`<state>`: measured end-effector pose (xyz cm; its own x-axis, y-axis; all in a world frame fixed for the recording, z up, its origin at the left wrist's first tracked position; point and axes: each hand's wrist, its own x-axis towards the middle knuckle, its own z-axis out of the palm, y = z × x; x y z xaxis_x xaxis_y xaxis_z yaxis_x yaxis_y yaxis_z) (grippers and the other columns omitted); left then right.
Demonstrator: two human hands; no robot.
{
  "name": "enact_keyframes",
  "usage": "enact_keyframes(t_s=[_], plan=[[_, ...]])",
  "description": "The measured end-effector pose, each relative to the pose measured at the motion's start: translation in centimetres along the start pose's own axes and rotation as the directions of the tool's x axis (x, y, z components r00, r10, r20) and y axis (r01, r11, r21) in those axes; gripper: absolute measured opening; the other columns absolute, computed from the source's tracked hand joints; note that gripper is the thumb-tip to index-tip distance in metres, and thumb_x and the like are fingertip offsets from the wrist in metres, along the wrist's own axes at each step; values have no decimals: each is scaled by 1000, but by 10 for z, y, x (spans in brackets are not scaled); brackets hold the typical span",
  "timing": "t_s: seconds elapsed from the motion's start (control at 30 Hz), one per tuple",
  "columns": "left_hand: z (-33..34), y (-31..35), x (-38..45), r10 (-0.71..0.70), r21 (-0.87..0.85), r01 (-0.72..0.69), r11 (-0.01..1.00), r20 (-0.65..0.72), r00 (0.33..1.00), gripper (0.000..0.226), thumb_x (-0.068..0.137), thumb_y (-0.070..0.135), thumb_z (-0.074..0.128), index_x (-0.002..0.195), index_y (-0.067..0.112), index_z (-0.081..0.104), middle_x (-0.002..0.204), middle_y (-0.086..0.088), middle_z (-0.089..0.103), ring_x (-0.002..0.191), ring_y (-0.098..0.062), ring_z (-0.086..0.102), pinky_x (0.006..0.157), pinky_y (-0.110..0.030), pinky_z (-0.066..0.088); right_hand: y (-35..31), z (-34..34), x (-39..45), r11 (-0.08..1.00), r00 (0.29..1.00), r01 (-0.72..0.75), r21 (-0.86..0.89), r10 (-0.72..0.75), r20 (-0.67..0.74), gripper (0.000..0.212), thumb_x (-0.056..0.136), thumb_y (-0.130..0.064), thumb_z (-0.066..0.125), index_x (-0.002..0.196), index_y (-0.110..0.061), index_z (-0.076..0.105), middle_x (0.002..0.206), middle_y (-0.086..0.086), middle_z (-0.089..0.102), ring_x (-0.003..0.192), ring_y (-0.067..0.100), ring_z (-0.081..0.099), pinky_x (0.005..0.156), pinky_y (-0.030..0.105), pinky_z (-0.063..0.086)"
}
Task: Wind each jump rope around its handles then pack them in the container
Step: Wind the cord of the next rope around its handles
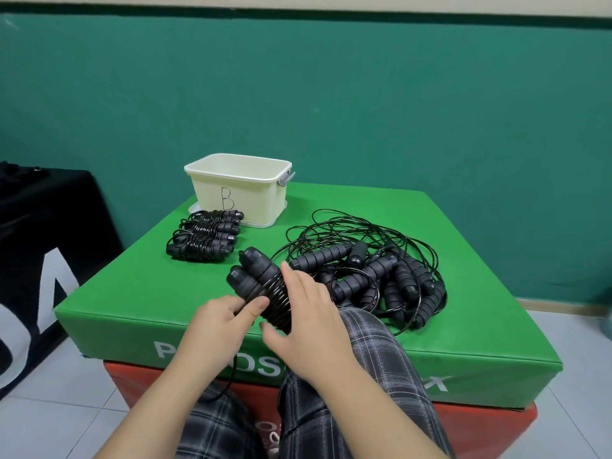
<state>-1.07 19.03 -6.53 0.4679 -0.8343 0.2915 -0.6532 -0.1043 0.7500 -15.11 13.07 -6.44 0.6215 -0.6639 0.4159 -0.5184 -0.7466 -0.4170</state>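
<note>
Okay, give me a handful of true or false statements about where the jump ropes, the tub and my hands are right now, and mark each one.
1. The left hand grips the pair of handles that has cord wound around it. True.
2. The cream container is marked with the letter A. False: it shows a B.
3. The wound ropes lie inside the container. False: they lie on the green pad, in front of the container.
4. The tangled pile of unwound ropes lies to the right of the wound ropes. True.
5. The right hand rests on the tangled pile. False: it is at the coils of the rope being wound.
</note>
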Motion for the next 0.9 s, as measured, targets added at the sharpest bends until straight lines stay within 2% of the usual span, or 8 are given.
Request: enact_keyframes(t_s=[0.17,0.3,0.4,0.47,0.57,0.73,0.8,0.9], plan=[[-10,7,3,198,121,-201,972,37,980,39,85,41,60,52,20,52,62,-2,50,59,-15,50,58,-33,38,0,1,2,990,989,-138,0,138,-56,104,74,-52,73,151,-23,9,138,0,27,128,18,30,106,31,33],[-14,4,3,270,52,-274,960,70,960,26,72,64,55,54,45,58,63,3,54,63,-11,53,61,-33,42,7,11,2,994,956,-105,-4,100,-275,97,65,-45,80,142,-12,31,123,4,47,112,20,40,96,36,44],[-15,-1,3,318,-28,-316,948,64,946,13,71,64,48,67,61,60,72,13,58,72,-4,53,63,-22,39,7,7,0,987,974,-76,145,104,-201,100,75,-42,76,151,-16,17,126,2,42,117,20,42,99,33,42],[-16,-1,2,330,-94,-322,942,80,941,12,73,61,51,71,59,62,70,16,56,69,-4,52,61,-19,38,7,2,-2,972,987,-55,227,88,-136,98,80,-41,71,152,-26,7,128,-5,37,119,11,41,97,25,39],[-17,-2,2,326,-151,-310,939,101,940,8,77,48,61,70,50,63,67,15,55,64,-3,50,57,-16,35,5,0,-5,957,983,-10,290,63,-175,80,81,-38,68,147,-40,22,122,-17,38,114,1,43,90,18,37],[-12,-10,9,243,-177,-225,958,93,965,11,81,34,68,76,41,61,68,9,61,59,-3,49,58,-25,38,1,0,-7,927,989,-62,370,107,-101,68,77,-56,52,141,-44,32,130,-16,51,115,-1,46,96,22,41],[-10,-11,11,211,-211,-188,959,94,973,14,74,45,65,79,35,57,70,12,61,62,-3,50,64,-27,42,0,0,-6,895,990,-88,438,128,-64,68,75,-58,52,139,-46,32,126,-17,55,109,-1,52,93,22,44],[-6,-10,15,181,-258,-156,954,75,981,47,63,61,58,95,29,49,89,8,61,79,-11,57,76,-36,46,2,-4,-6,851,990,-110,514,138,-17,61,78,-49,59,135,-47,36,113,-15,63,84,-6,57,76,15,43]])
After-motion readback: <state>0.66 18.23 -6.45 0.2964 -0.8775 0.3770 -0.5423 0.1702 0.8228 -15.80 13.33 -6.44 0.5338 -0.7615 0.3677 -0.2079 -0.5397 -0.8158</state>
